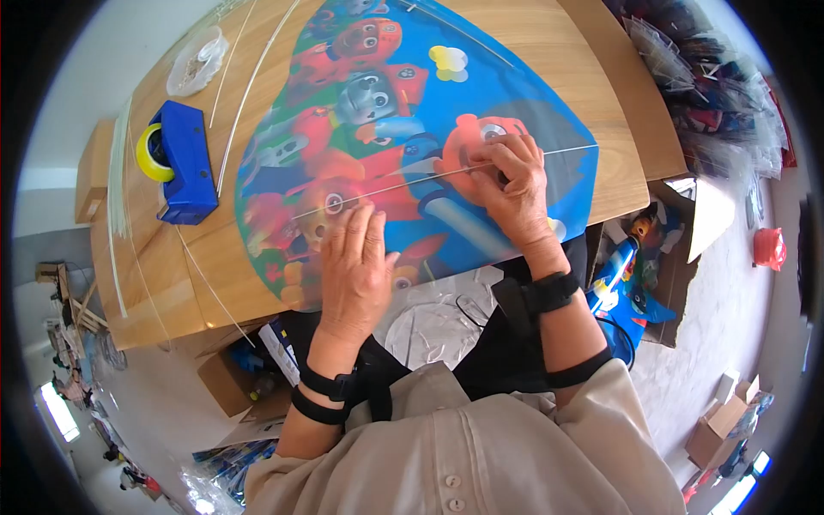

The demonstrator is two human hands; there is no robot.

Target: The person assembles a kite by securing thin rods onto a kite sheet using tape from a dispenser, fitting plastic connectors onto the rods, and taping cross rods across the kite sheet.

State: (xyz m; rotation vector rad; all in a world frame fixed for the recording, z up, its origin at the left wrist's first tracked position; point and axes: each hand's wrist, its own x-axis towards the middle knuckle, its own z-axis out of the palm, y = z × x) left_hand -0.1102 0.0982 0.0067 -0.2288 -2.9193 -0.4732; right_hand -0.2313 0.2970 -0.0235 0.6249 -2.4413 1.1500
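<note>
A blue plastic sheet (463, 219) printed with colourful cartoon characters lies across the wooden table. A thin white rod (412, 183) runs over it, reaching the sheet's right corner. My left hand (354, 266) rests flat on the sheet, its fingers stretched out and their tips at the rod's left part. Over the rod's right part, my right hand (513, 184) has its fingers curled, thumb and index finger pinched round the rod near a printed red face.
A blue tape dispenser (190, 163) with yellow tape stands on the wooden table (163, 275) at the left, near a clear plastic bowl (197, 62) and several thin rods. An open cardboard box (678, 283) with printed pieces stands at the right. Bagged items (708, 77) lie at the upper right.
</note>
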